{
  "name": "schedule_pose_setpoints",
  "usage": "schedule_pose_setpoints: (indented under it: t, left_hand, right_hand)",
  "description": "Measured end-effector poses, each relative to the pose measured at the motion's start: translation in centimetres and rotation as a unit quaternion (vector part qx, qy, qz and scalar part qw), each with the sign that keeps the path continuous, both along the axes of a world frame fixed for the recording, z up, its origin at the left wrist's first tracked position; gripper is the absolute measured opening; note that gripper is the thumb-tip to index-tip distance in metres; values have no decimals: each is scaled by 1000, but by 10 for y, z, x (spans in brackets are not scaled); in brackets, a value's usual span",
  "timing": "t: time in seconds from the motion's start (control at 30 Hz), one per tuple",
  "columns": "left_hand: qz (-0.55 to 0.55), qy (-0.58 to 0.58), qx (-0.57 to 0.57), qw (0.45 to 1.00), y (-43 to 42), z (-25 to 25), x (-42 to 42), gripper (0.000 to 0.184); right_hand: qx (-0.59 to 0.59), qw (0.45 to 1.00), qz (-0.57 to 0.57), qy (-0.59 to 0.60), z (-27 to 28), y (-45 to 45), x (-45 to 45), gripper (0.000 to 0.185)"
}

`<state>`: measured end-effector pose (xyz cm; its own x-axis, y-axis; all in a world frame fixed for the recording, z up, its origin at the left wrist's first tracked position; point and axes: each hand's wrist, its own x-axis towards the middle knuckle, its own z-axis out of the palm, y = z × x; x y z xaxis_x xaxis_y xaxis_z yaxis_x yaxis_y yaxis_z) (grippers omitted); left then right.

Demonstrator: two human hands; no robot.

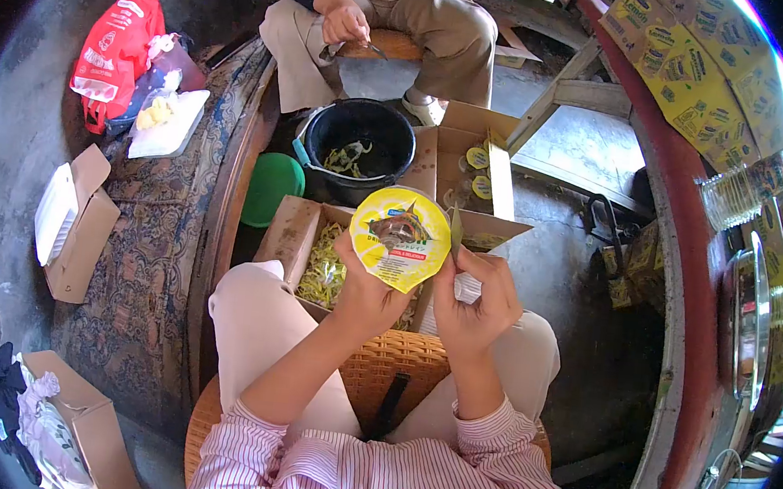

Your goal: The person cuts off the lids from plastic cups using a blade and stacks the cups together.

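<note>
My left hand (371,291) is wrapped round a plastic drink cup with a yellow printed lid (399,268). The lid faces up toward me, and a dark, shiny patch shows at its middle; I cannot tell whether it is a tear or print. At the cup's right edge my right hand (478,299) is closed, thumb and fingers pinching a thin, dull greenish strip (456,230) that stands up beside the rim. Below the hands, a cardboard box (288,235) holds yellow-green strips (324,271).
A black bucket (394,189) with some strips inside stands ahead, beside a green lid (273,192). Another box (500,175) holds yellow-lidded cups (479,185). Opposite sits a person whose hand (344,21) holds a small thin tool. A wooden frame (595,97) stands at right.
</note>
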<state>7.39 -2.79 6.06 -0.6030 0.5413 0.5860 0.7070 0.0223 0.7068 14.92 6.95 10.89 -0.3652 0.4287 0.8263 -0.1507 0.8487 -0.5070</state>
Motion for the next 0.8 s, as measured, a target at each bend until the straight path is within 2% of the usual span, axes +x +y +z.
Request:
schedule_pose_setpoints:
  t: [0.27,0.37,0.47,0.57,0.67,0.8]
  left_hand:
    - [-26,-40,-7,999,1,-2,2,35]
    - [-11,14,-20,1000,1,1,2,34]
    - [-25,81,-33,996,1,-2,-1,43]
    - [-82,-16,-14,996,0,-4,-4,54]
    - [-106,-34,20,994,0,1,-7,63]
    - [-109,-39,36,993,-1,5,-7,63]
  right_hand:
    - [5,1000,-19,-16,2,2,1,22]
    - [10,1000,-19,-15,3,5,1,22]
    - [0,1000,-7,-18,4,9,2,22]
    - [-12,999,14,-27,5,12,4,21]
    - [-15,999,24,-20,5,11,3,21]
    - [-13,999,22,-30,6,12,3,21]
